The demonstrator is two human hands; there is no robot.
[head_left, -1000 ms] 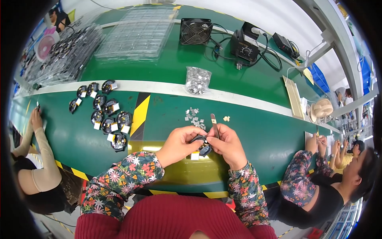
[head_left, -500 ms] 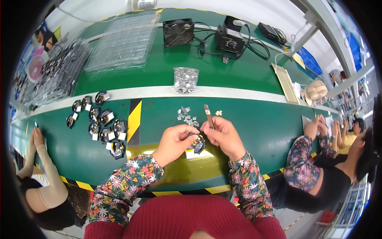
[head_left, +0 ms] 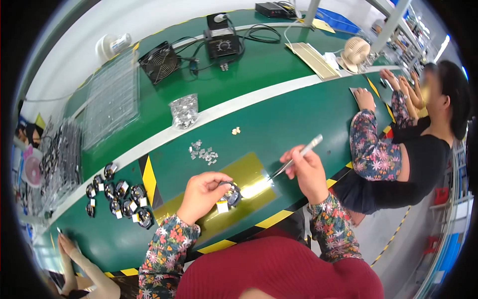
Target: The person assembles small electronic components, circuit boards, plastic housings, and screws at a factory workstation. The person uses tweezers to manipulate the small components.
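Between its thumb and fingers, my left hand (head_left: 199,195) grips a round black electronic part (head_left: 232,195) with a white tab (head_left: 222,207) at its lower edge. The part is over a yellow translucent sheet (head_left: 249,167) on the green bench. Off to the right, my right hand (head_left: 309,174) pinches a pair of metal tweezers (head_left: 311,144), whose thin tips angle down-left near the sheet's right end. Nothing can be made out between the tips. Beyond my left hand lie several small grey pieces (head_left: 204,153), and a few cream bits (head_left: 235,131) sit farther back.
Several similar black round parts (head_left: 121,190) cluster at the left, beside yellow-black tape (head_left: 149,178). A clear bag (head_left: 184,112) of small parts is on the upper shelf, near a black fan (head_left: 159,62) and a control box (head_left: 222,46). A co-worker (head_left: 393,154) sits close on the right.
The view has swung and tilted. My right hand has drawn away from the round part toward the right, and the tweezers now point down-left. My left hand keeps its hold on the part.
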